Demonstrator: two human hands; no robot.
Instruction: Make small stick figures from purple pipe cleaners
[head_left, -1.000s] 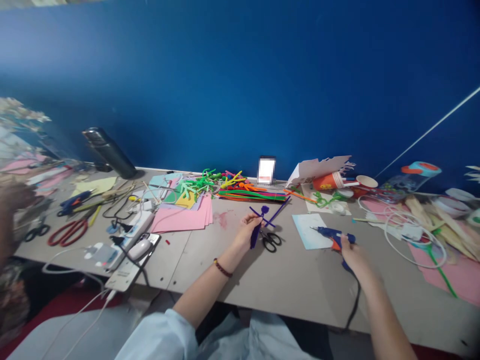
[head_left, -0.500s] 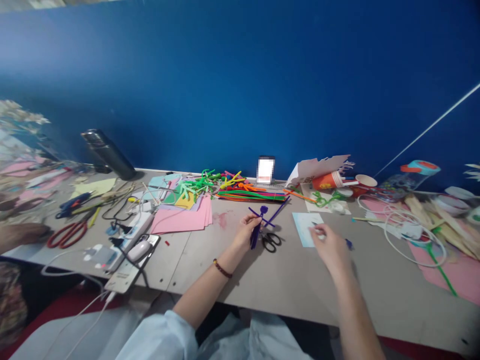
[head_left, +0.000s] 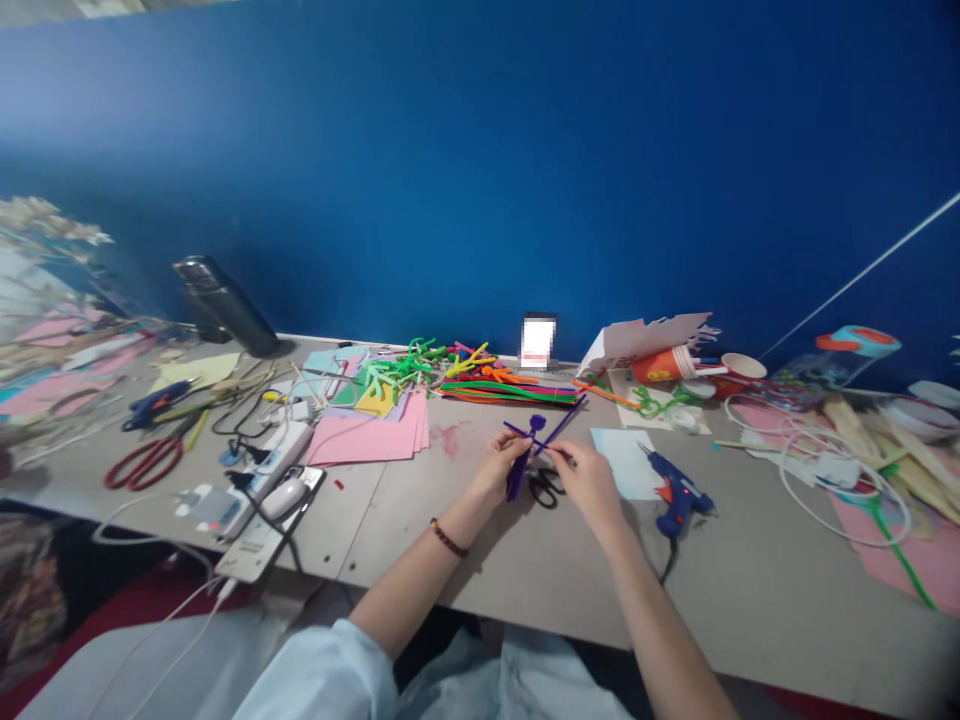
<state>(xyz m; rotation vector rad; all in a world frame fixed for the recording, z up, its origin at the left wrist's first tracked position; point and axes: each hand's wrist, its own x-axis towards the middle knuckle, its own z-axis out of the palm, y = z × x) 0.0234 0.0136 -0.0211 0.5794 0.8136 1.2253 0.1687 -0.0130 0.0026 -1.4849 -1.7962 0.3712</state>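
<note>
Left hand (head_left: 495, 470) pinches purple pipe-cleaner figure (head_left: 517, 475) mid-bench, fingers closed; right hand (head_left: 589, 482) pinches crosspiece's (head_left: 535, 442) 4 o'clock end, fingertips nearly meeting. Head and body look formed, crosspiece placed; bonding can't be told. Remaining work unclear: glue gun (head_left: 680, 495) lies at figure's 3 o'clock, purple stem (head_left: 564, 420) at 1, maybe unattached.

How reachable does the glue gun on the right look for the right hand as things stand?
Probably yes: the glue gun lies beside the right hand, with only a light-blue sheet and tabletop between. The hand would likely have to release the purple figure first.
</note>
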